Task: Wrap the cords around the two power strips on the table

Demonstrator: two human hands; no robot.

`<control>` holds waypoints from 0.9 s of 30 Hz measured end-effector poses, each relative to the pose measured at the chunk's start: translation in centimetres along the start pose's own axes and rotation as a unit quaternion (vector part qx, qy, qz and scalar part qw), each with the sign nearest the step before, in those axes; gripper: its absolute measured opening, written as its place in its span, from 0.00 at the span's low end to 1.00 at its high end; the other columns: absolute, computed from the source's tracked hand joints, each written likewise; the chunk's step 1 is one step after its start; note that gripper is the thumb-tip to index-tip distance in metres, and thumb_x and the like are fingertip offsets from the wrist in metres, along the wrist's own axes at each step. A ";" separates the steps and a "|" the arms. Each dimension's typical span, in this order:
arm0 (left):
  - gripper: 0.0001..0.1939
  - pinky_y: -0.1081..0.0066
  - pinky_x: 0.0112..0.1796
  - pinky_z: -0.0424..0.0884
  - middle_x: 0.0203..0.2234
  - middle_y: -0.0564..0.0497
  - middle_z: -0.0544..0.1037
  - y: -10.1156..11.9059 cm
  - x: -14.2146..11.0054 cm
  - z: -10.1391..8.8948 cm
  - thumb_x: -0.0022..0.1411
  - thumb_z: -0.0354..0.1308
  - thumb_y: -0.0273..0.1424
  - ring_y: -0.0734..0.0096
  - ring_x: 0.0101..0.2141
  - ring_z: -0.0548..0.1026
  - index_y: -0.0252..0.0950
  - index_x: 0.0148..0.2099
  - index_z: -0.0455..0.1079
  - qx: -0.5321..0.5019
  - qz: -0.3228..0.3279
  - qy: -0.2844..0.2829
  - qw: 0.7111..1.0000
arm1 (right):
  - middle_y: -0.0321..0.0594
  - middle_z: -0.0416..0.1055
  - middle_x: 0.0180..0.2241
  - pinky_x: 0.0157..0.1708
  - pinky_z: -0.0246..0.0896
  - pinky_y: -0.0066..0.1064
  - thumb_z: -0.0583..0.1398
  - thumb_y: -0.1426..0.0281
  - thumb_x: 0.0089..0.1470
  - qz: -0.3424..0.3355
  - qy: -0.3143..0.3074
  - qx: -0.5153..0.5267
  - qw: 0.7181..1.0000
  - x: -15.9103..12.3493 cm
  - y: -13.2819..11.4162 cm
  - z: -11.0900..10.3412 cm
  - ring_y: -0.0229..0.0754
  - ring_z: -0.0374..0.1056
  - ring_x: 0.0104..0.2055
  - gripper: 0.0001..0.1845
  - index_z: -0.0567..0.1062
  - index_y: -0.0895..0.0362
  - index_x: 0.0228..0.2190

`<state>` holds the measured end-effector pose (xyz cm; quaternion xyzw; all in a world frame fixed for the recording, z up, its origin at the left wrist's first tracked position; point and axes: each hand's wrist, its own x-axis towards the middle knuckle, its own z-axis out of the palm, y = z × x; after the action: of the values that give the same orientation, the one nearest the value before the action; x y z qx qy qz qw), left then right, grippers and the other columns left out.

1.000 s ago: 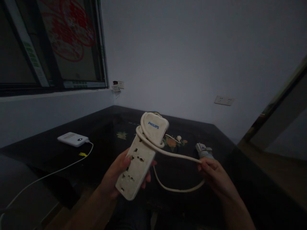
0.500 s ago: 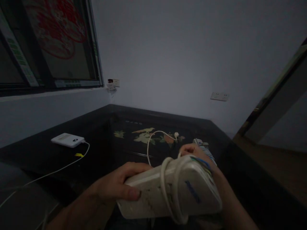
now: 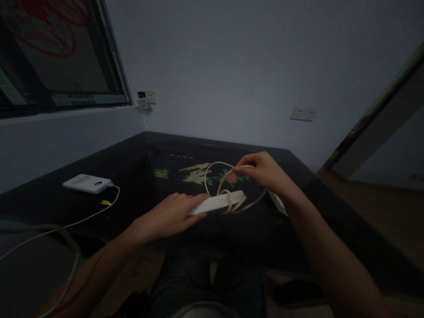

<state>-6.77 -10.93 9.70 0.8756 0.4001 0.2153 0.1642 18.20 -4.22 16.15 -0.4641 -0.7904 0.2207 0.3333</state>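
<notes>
My left hand (image 3: 172, 214) grips the near end of a white power strip (image 3: 218, 202), held flat and edge-on above the dark table (image 3: 139, 172). Its cream cord (image 3: 232, 201) is looped around the strip's far end. My right hand (image 3: 260, 170) is beyond the strip, fingers pinched on the cord, lifting a loop of it. A pale plug end (image 3: 277, 202) shows just below my right wrist.
A white power bank (image 3: 86, 183) with a white cable (image 3: 82, 218) lies on the table's left side. The tabletop has a bird-and-flower inlay (image 3: 195, 174). Wall sockets (image 3: 303, 114) sit on the far wall, a window (image 3: 56, 57) at left, a doorway at right.
The strip went from upright, sockets facing me, to lying flat and farther out over the table. My right hand moved from the plug up to the cord beyond the strip. The view tilted down.
</notes>
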 end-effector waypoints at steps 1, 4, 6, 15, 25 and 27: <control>0.21 0.71 0.33 0.66 0.35 0.48 0.80 -0.3 0.0 0.1 0.62 0.52 0.38 0.62 0.30 0.77 0.43 0.56 0.67 -0.001 -0.006 0.012 1.000 | 0.36 0.70 0.19 0.24 0.51 0.29 0.64 0.65 0.47 -0.001 0.014 -0.012 1.000 -0.3 -0.3 0.2 0.34 0.62 0.23 0.10 0.78 0.60 0.22; 0.22 0.69 0.35 0.67 0.39 0.46 0.80 -1.0 0.0 0.4 0.63 0.52 0.39 0.60 0.34 0.78 0.41 0.58 0.66 0.001 -0.016 0.037 0.999 | 0.38 0.73 0.22 0.26 0.53 0.29 0.62 0.66 0.50 -0.012 0.038 -0.027 0.999 -1.4 -1.1 1.1 0.36 0.65 0.26 0.10 0.79 0.60 0.24; 0.22 0.67 0.38 0.68 0.42 0.44 0.79 -1.4 0.1 0.7 0.64 0.50 0.39 0.59 0.37 0.78 0.40 0.58 0.65 0.025 -0.033 0.031 0.999 | 0.39 0.75 0.24 0.27 0.55 0.29 0.61 0.68 0.51 -0.020 0.046 -0.032 0.998 -2.2 -1.6 1.8 0.37 0.67 0.27 0.09 0.79 0.59 0.25; 0.23 0.65 0.41 0.70 0.45 0.45 0.77 -1.9 0.3 1.2 0.65 0.47 0.40 0.59 0.42 0.77 0.41 0.60 0.60 0.084 -0.088 0.028 0.992 | 0.38 0.76 0.26 0.27 0.56 0.26 0.60 0.69 0.53 -0.032 0.110 0.027 0.993 -4.8 -1.5 4.1 0.38 0.69 0.28 0.08 0.77 0.59 0.27; 0.24 0.61 0.46 0.69 0.49 0.46 0.76 -3.2 0.3 2.7 0.64 0.49 0.40 0.57 0.46 0.75 0.41 0.61 0.60 0.014 -0.080 0.080 0.993 | 0.36 0.74 0.25 0.25 0.54 0.24 0.58 0.69 0.56 -0.040 0.154 0.015 0.987 -7.2 -1.5 6.7 0.36 0.67 0.25 0.07 0.75 0.57 0.30; 0.24 0.61 0.48 0.67 0.51 0.46 0.74 -3.4 0.3 3.1 0.64 0.49 0.41 0.57 0.48 0.74 0.40 0.61 0.60 -0.015 -0.083 0.099 0.991 | 0.35 0.72 0.23 0.23 0.52 0.24 0.57 0.68 0.56 -0.032 0.156 0.030 0.987 -7.6 -1.3 7.5 0.35 0.65 0.23 0.07 0.74 0.57 0.30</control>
<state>-7.20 -8.93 5.57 0.8108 0.4828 0.2927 0.1541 14.59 -11.82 9.47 -0.4575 -0.7361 0.1587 0.4729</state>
